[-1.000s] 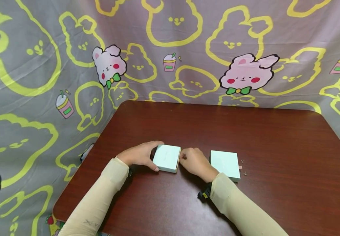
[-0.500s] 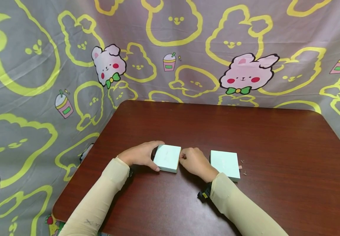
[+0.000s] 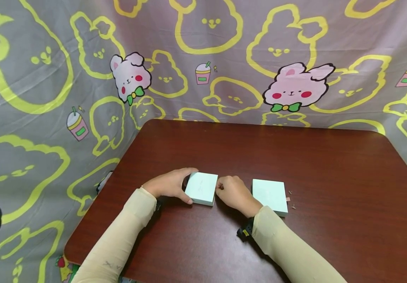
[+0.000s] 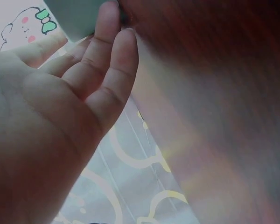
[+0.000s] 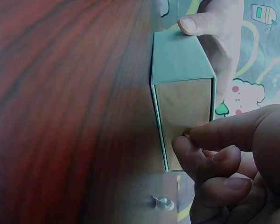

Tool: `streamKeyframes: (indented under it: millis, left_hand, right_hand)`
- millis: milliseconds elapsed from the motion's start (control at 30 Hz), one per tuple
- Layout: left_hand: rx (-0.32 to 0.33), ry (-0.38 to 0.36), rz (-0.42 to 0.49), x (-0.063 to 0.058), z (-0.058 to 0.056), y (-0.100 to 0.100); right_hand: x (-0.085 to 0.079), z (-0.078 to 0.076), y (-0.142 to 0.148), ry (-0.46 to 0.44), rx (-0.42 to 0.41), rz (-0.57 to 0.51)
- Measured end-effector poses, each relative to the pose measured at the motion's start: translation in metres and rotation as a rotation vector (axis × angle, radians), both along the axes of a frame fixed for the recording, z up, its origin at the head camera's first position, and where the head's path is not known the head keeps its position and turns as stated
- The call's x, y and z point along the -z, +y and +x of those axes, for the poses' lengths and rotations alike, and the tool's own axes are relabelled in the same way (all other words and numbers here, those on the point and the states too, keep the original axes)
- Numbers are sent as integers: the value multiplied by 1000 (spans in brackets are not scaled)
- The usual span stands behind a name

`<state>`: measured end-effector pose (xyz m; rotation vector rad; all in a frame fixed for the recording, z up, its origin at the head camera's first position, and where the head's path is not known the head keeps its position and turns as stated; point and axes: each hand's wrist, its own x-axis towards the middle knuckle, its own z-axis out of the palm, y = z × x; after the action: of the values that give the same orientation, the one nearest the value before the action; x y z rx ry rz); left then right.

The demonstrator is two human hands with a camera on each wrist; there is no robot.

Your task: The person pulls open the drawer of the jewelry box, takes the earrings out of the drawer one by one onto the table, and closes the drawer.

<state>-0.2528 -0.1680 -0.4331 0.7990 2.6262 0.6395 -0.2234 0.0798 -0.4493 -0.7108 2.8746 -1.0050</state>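
Note:
A pale mint drawer box [image 3: 201,188] lies flat on the dark wooden table, its tan inner drawer [image 5: 184,102] facing right. My left hand [image 3: 169,184] holds the box's left part, thumb on the near side and fingers at the far side. In the left wrist view only a corner of the box [image 4: 77,18] shows past the fingers. My right hand [image 3: 234,194] is at the drawer end. Its thumb and forefinger pinch a tiny pull tab [image 5: 186,133] on the drawer's face, mostly hidden by the fingertips.
A second mint box [image 3: 270,195] lies right of my right hand, partly behind the wrist, with a pinkish tab [image 3: 288,199] sticking out. Two tiny pieces [image 3: 292,199] lie beside it. Patterned cloth [image 3: 231,59] hangs behind and left of the table [image 3: 330,169].
The tan strip at the held box's right end shows less than a second ago, with the drawer nearly flush. Both hands stay almost in place.

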Motion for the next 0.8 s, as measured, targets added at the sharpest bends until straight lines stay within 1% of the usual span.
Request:
streamKeyframes:
  millis: [133, 333, 567, 800]
  left_hand:
    - [-1, 8, -4, 2, -1, -1]
    - [-8, -3, -5, 3, 0, -1]
    - [-3, 4, 3, 3, 0, -1]
    - [-11, -14, 6, 1, 2, -1]
  right_hand:
    - [-1, 0, -1, -1, 4, 11]
    - [-1, 2, 0, -8, 4, 20]
    - [-1, 1, 1, -5, 7, 8]
    - [1, -1, 3, -7, 4, 8]
